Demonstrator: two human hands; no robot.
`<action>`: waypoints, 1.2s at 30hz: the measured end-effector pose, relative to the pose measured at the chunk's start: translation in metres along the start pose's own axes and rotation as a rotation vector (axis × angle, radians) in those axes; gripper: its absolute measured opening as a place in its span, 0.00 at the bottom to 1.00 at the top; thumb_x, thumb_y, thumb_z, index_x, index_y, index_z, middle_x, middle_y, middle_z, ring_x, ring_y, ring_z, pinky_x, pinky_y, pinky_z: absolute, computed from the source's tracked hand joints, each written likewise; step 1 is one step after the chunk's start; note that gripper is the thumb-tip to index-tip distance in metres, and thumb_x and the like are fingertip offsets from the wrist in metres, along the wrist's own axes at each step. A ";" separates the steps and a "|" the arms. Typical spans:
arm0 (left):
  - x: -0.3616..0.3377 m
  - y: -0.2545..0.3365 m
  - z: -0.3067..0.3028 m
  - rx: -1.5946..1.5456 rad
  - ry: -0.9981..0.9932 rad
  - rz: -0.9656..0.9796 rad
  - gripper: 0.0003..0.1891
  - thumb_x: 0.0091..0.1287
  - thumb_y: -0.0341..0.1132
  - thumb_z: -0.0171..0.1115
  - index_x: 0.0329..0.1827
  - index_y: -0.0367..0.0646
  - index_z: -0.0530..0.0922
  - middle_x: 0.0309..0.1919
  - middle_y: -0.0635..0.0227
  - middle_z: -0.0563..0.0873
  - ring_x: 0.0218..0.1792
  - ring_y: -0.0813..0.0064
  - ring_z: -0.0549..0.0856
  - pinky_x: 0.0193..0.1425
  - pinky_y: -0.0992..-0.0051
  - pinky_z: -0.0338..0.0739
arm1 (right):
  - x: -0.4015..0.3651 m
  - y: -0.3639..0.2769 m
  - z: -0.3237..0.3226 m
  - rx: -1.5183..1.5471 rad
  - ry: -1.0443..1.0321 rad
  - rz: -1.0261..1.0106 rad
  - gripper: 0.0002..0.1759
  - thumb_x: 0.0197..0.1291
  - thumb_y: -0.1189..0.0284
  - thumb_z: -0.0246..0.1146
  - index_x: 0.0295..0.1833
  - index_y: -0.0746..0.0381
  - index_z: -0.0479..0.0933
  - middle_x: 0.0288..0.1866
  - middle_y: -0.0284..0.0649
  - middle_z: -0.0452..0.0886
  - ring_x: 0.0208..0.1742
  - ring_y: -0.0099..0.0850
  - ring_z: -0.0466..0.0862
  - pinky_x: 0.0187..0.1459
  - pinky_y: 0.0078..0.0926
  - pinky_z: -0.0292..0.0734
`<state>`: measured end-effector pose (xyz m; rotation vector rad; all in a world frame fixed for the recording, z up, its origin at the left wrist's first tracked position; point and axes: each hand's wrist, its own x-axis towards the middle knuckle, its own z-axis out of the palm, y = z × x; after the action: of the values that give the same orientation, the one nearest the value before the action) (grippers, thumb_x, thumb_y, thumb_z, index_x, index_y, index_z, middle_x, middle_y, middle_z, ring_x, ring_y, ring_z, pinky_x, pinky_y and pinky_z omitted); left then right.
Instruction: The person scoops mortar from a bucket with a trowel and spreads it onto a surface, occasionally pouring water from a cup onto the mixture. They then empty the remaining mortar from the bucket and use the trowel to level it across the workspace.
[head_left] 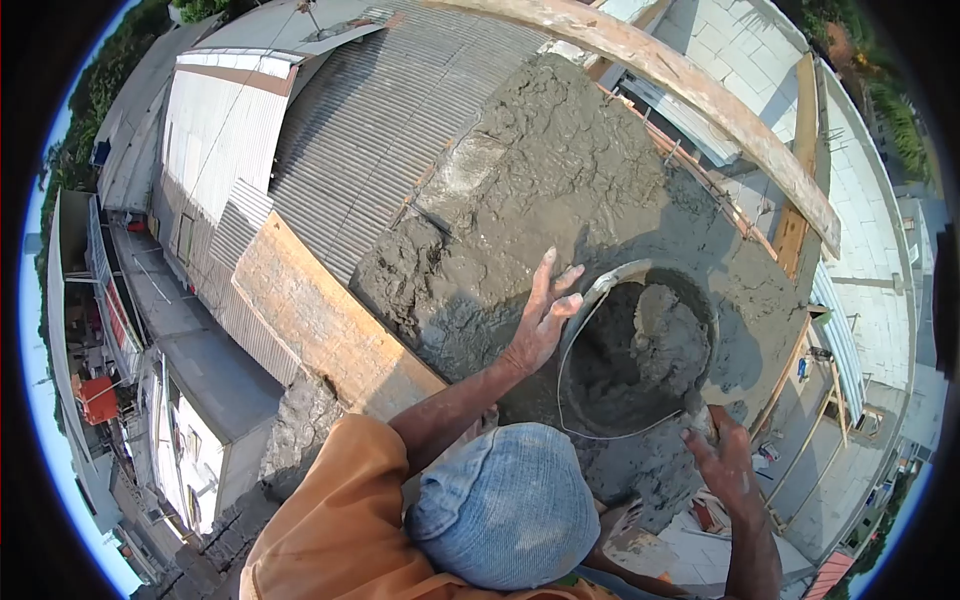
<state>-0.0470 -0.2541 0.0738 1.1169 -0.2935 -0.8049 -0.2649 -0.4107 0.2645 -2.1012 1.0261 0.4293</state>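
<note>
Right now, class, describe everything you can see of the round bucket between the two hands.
The bucket is round, with a thin pale metal-looking rim smeared grey. It holds a lump of wet grey mortar and lies tipped, mouth towards the camera, on the mortar heap. The left hand presses the rim nearest it with fingers spread; the right hand meets its lower edge, grip unclear.

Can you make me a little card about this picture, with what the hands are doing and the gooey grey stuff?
Place: high up, above rooftops
Left hand: open, fingers spread, at the bucket's rim
Right hand: at the rim's near side; grip unclear
Bucket: holds wet grey mortar
Underneath: big mortar pile
Nearby: wooden board, corrugated roof, blue cap
</note>
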 end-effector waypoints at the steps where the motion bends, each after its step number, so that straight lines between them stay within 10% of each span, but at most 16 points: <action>1: -0.008 0.000 -0.009 0.034 0.095 0.071 0.45 0.72 0.42 0.58 0.80 0.38 0.37 0.71 0.43 0.65 0.75 0.58 0.63 0.75 0.63 0.58 | 0.000 -0.013 -0.004 0.006 0.020 -0.014 0.19 0.59 0.66 0.66 0.50 0.70 0.75 0.28 0.47 0.80 0.29 0.37 0.81 0.34 0.37 0.74; 7: -0.095 0.029 -0.138 1.191 0.294 0.262 0.40 0.68 0.46 0.63 0.75 0.31 0.56 0.72 0.46 0.67 0.76 0.50 0.60 0.79 0.53 0.50 | 0.042 -0.080 0.006 0.005 -0.001 -0.133 0.18 0.61 0.65 0.65 0.48 0.70 0.76 0.28 0.45 0.80 0.26 0.34 0.79 0.30 0.35 0.73; 10: -0.129 0.031 -0.179 1.413 0.362 0.063 0.41 0.65 0.46 0.65 0.75 0.33 0.57 0.75 0.48 0.62 0.78 0.49 0.56 0.80 0.53 0.48 | 0.082 -0.141 0.024 0.342 -0.203 -0.072 0.18 0.63 0.61 0.65 0.45 0.68 0.77 0.26 0.37 0.77 0.23 0.25 0.76 0.26 0.27 0.72; 23: -0.144 0.007 -0.208 1.519 0.374 0.141 0.45 0.61 0.47 0.69 0.75 0.35 0.57 0.77 0.47 0.57 0.78 0.48 0.55 0.80 0.51 0.48 | 0.293 -0.212 0.222 1.485 -0.644 0.026 0.14 0.62 0.67 0.66 0.46 0.63 0.72 0.30 0.33 0.74 0.23 0.21 0.73 0.24 0.21 0.70; 30: -0.143 0.006 -0.208 1.513 0.363 0.162 0.46 0.58 0.46 0.71 0.75 0.36 0.58 0.77 0.47 0.57 0.78 0.48 0.55 0.80 0.51 0.48 | 0.257 -0.206 0.213 1.646 -0.838 -0.096 0.19 0.65 0.62 0.61 0.51 0.67 0.72 0.31 0.33 0.73 0.23 0.21 0.72 0.24 0.22 0.70; 36: -0.144 0.006 -0.209 1.520 0.349 0.134 0.45 0.59 0.48 0.70 0.75 0.37 0.57 0.77 0.47 0.57 0.78 0.47 0.54 0.80 0.50 0.47 | 0.281 -0.229 0.127 0.432 -0.212 -0.085 0.23 0.58 0.62 0.69 0.51 0.62 0.69 0.28 0.32 0.74 0.20 0.21 0.74 0.20 0.23 0.71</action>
<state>-0.0216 -0.0090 0.0132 2.5719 -0.7153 -0.1185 0.0926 -0.3732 0.1281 -1.6679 0.8176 0.3439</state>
